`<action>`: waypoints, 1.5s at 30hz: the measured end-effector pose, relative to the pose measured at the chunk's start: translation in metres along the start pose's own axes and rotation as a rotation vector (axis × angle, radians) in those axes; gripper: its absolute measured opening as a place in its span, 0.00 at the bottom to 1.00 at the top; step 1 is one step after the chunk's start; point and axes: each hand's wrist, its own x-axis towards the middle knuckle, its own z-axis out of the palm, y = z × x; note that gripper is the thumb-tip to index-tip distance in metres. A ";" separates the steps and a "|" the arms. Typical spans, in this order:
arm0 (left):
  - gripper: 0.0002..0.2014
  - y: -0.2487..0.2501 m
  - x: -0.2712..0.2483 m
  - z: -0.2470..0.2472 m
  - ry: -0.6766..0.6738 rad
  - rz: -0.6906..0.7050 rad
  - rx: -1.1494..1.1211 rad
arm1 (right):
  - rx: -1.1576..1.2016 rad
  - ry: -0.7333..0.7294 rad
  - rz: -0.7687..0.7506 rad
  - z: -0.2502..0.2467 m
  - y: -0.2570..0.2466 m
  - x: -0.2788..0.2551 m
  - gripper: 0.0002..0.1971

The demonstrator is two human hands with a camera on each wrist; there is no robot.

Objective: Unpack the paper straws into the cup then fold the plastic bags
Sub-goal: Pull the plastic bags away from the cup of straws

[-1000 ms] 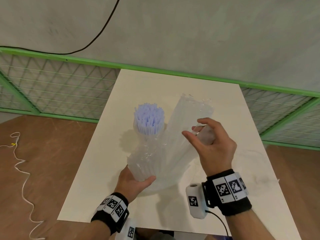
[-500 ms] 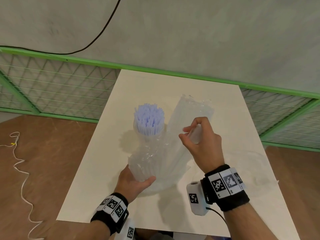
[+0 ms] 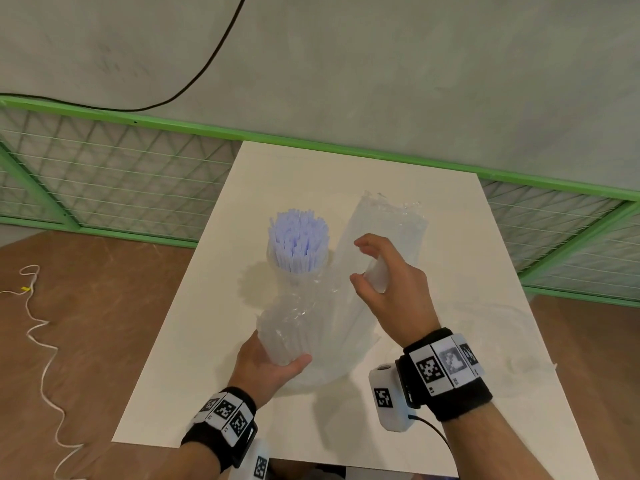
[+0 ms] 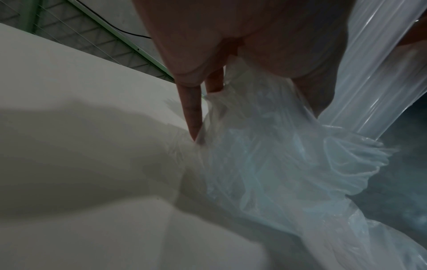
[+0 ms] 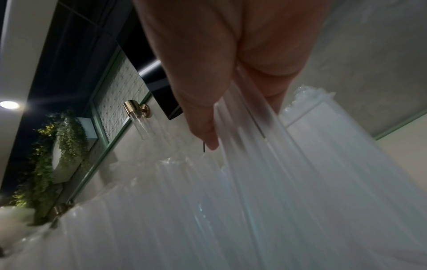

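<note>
So there's a white table (image 3: 485, 271) with a clear cup (image 3: 298, 275) sitting around the middle, stuffed with pale lilac paper straws (image 3: 298, 239) standing upright, tops fanned out a bit.

The left hand (image 3: 268, 367) is at the near side of the cup, fingers and thumb curled around the bottom end of a crinkled plastic bag (image 3: 291, 327) that's got white straws inside it. That bag leans up toward the cup, its top end right at the cup's rim. From the left wrist view you can see the plastic (image 4: 277, 164) bunched up under the palm, a couple of fingers (image 4: 191, 113) pointing down along it.

The right hand (image 3: 391, 292) is just right of the cup, fingers curled with thumb and forefinger a little apart, gripping a small bunch of white straws (image 3: 377, 275) against the palm. Behind it a second, longer plastic bag (image 3: 384, 223) stretches away toward the far right, open ragged end at the far side.

There's also a flat clear bag (image 3: 502, 327) lying on the table off to the right, hard to make out. Green mesh fencing (image 3: 104, 174) runs behind the table.
</note>
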 end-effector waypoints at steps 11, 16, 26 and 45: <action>0.34 -0.003 -0.002 -0.002 0.006 -0.008 -0.008 | -0.064 0.036 -0.120 0.005 0.001 0.007 0.11; 0.31 -0.002 -0.001 -0.002 -0.006 0.006 0.002 | 0.082 0.217 -0.151 -0.032 -0.011 0.020 0.12; 0.31 -0.005 0.000 -0.001 0.005 -0.007 0.020 | 0.371 0.618 -0.371 -0.137 -0.046 0.057 0.12; 0.32 -0.005 0.002 0.000 0.008 -0.042 -0.007 | -0.334 0.056 -0.173 -0.057 0.056 0.100 0.29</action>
